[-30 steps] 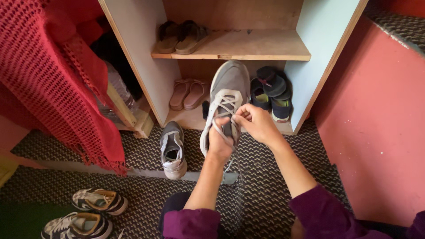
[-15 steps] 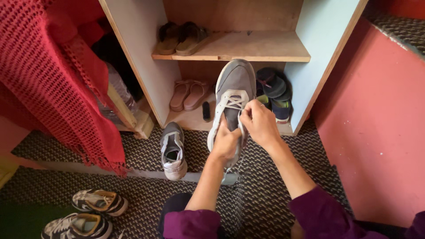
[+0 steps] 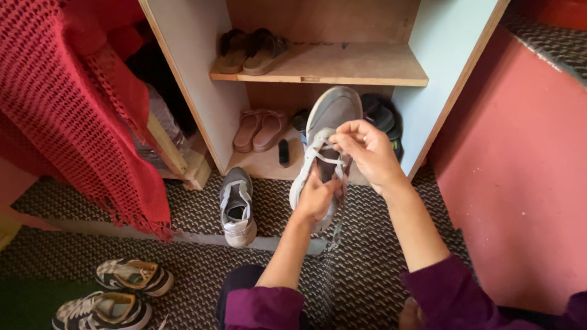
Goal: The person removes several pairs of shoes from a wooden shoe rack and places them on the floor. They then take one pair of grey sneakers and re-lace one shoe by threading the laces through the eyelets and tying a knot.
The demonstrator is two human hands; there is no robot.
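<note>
Grey sneaker (image 3: 330, 119): I hold it up in front of the open shoe cabinet (image 3: 202, 91), toe pointing toward the lower compartment, sole facing away from me.
Left hand (image 3: 315, 198): closed around the heel end and tongue of the sneaker from below, fingers curled tight on it.
Right hand (image 3: 367, 150): raised above the lacing, thumb and fingertips pinched on the white lace (image 3: 327, 153), drawing it up and to the right.
What has changed: a second ago my right hand sat lower, near the bottom eyelets beside my left; now it is higher, up by the middle of the lacing, and the shoe has drifted a little right and closer to the cabinet. A loose lace end (image 3: 335, 235) hangs below my left wrist.
What that means: I judge the lace is being worked along the eyelets, loosening or pulling through row by row, and it is not yet finished.
Matching sneaker (image 3: 237, 205): on the woven carpet (image 3: 195, 208) just in front of the cabinet, toe toward me, untouched.
Lower compartment: pink sandals (image 3: 260, 129) to the left, a small dark object (image 3: 284, 153) beside them, dark shoes (image 3: 382, 116) partly hidden behind the held sneaker.
Upper shelf (image 3: 354, 64): brown sandals (image 3: 251, 50) at its left end.
Left side: red knitted throw (image 3: 67, 110) hanging down; a checkered pair of sneakers (image 3: 119, 290) on the floor near me.
Right side: pink wall (image 3: 526, 171).
</note>
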